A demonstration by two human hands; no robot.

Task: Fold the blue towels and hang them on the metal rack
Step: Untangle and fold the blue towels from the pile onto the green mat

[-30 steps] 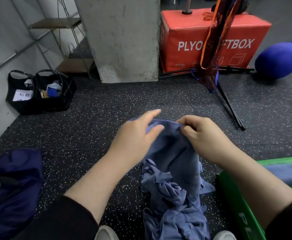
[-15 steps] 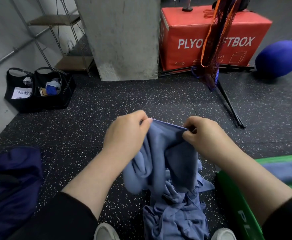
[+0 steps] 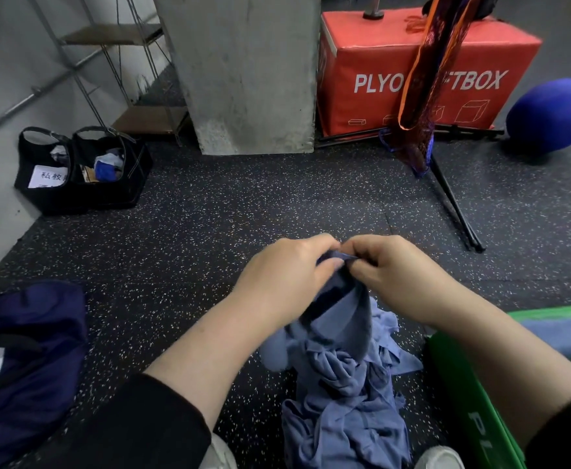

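Fold just starting | left hand (image 3: 287,279) and right hand (image 3: 399,275) pinch one blue towel (image 3: 341,319) — we see pile (image 3: 345,411) unfolded, nothing on far-left metal rack (image 3: 115,69).

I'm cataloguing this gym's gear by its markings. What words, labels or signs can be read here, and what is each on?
"PLYO" and "FTBOX", white, on the red box; the hanging net bag hides the letters between.
"QUE", end of a cut-off word, on the white tag of the dark blue bag.
"私教", then a hidden character, on the white label of the black basket.
"PL", cut off, on the green box.
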